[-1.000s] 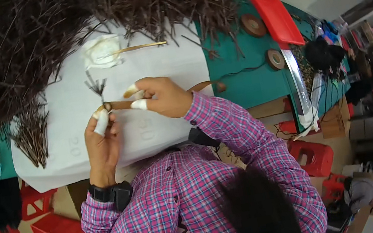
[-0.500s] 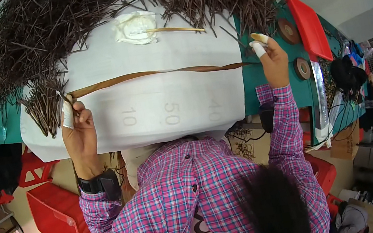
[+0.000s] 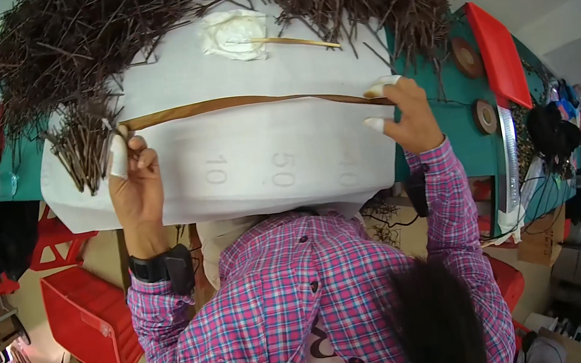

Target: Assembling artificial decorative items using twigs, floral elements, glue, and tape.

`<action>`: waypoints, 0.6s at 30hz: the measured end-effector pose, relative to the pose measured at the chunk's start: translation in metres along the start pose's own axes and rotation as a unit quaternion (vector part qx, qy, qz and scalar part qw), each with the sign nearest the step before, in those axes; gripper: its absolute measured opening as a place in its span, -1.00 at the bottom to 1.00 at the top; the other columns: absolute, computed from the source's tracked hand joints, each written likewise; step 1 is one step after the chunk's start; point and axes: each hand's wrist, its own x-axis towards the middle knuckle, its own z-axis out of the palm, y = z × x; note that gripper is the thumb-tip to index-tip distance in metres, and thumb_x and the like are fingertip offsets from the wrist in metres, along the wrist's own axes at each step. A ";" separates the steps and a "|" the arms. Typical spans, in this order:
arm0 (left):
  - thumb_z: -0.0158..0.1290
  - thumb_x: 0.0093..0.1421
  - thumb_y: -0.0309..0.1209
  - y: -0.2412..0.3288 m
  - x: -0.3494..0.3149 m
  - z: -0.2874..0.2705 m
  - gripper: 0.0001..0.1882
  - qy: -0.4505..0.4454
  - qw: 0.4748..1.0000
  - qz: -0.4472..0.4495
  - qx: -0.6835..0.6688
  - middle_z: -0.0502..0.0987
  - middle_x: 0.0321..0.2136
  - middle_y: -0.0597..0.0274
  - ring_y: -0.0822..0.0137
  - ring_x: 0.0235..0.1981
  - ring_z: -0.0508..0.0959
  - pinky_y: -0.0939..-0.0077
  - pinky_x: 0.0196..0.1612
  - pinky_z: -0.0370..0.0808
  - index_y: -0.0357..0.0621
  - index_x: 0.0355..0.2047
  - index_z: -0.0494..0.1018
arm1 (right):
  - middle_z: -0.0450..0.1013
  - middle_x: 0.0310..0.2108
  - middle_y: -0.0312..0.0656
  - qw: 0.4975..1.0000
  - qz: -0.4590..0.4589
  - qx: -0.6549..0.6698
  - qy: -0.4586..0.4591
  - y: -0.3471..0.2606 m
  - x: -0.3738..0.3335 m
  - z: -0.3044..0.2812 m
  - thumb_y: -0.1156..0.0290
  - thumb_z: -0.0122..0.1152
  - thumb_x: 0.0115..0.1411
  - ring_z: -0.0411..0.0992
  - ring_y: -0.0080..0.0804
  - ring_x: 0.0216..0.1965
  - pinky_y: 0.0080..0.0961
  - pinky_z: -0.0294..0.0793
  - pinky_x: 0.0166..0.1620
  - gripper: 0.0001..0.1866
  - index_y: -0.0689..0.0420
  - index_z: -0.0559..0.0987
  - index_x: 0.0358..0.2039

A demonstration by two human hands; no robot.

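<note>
Head view is showing 2 hands pulling a brown strip (image 3: 239,102) taut across a white sheet (image 3: 264,163) on the worktable. The left hand (image 3: 134,178) is pinching one end beside a small bundle of dark sticks (image 3: 82,151), fingers closed on it; the right hand (image 3: 406,116), with taped fingertips, is clamping the other end at the sheet's edge, likely keeping it straight. A big pile of sticks (image 3: 147,13) is arching behind. A red bin (image 3: 91,322) is sitting below; its contents cannot be told.
</note>
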 end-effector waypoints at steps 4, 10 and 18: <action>-0.05 0.12 -0.47 0.003 0.001 0.000 -0.79 -0.013 1.000 0.005 0.010 0.46 -0.29 0.23 0.45 -0.37 0.39 0.74 -0.51 0.28 -0.30 -0.24 0.37 | 0.32 -0.40 -0.14 0.998 -0.034 0.012 0.049 0.015 -0.009 0.017 0.40 0.22 -0.13 0.24 -0.21 -0.44 -0.45 0.24 -0.33 -0.71 0.21 0.48 -0.34; -0.08 0.14 -0.46 0.002 0.004 -0.002 -0.80 0.030 0.998 0.024 0.052 0.44 -0.25 0.19 0.44 -0.36 0.40 0.76 -0.50 0.29 -0.29 -0.24 0.37 | 0.33 -0.45 -0.16 0.985 0.093 0.138 -0.047 0.001 -0.006 0.010 0.40 0.20 -0.11 0.27 -0.35 -0.44 -0.47 0.24 -0.35 -0.74 0.22 0.49 -0.36; -0.10 0.15 -0.45 -0.002 -0.007 0.009 -0.79 -0.007 0.998 -0.022 0.052 0.43 -0.25 0.12 0.43 -0.36 0.41 0.77 -0.50 0.30 -0.29 -0.23 0.34 | 0.33 -0.45 -0.25 0.922 0.178 0.307 -0.154 -0.005 0.002 0.002 0.45 0.15 -0.05 0.30 -0.53 -0.38 -0.59 0.27 -0.28 -0.78 0.24 0.50 -0.35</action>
